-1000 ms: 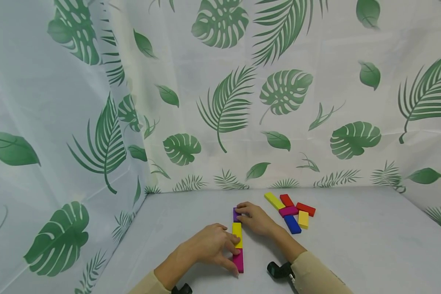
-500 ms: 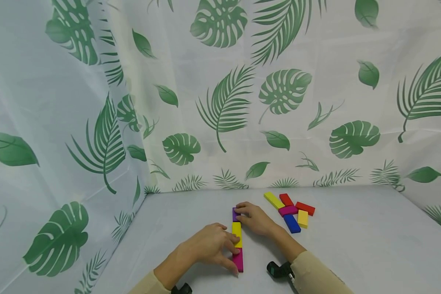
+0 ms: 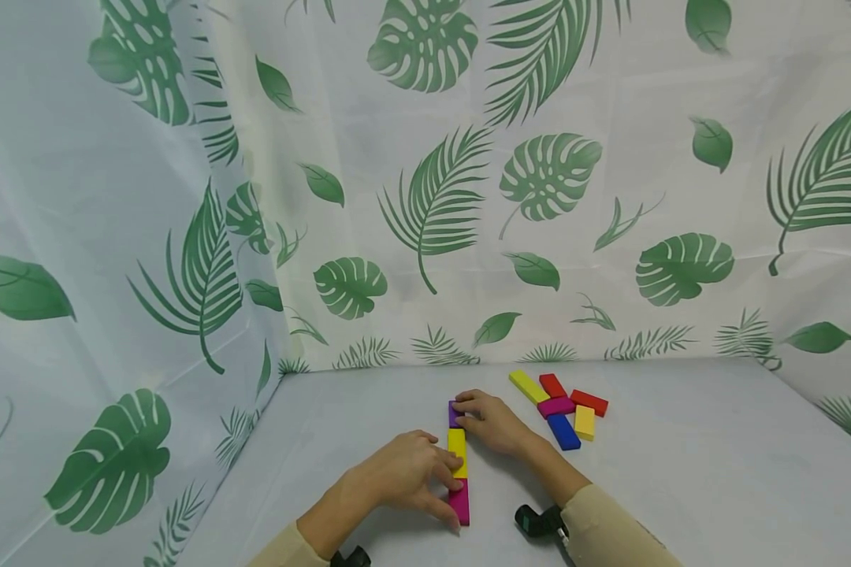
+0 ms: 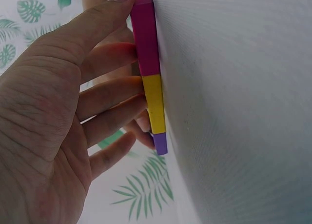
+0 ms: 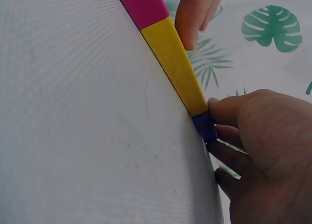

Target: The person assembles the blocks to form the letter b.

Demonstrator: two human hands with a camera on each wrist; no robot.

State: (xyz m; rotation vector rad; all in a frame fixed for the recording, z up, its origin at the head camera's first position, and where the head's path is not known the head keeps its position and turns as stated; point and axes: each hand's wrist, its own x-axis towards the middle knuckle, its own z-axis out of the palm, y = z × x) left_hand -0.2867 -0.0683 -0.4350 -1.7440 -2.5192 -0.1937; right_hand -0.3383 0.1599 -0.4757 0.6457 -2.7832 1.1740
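Three blocks lie end to end in a straight row on the table: a magenta block (image 3: pixel 459 505) nearest, a yellow block (image 3: pixel 456 446) in the middle and a short purple block (image 3: pixel 455 415) farthest. My left hand (image 3: pixel 406 472) is over the row from the left. Its thumb touches the near end of the magenta block, and its extended fingers touch the magenta and yellow blocks, as the left wrist view shows. From the right, my right hand (image 3: pixel 496 425) holds the purple block (image 5: pixel 205 127) between thumb and fingers, its thumb beside the joint with the yellow block.
Right of the row lies a loose group of blocks: a lime-yellow block (image 3: pixel 528 387), two red ones, a second magenta block (image 3: pixel 556 406), a blue block (image 3: pixel 563 432) and a pale yellow block (image 3: pixel 585 423). A leaf-print curtain (image 3: pixel 461 315) borders the table at the back.
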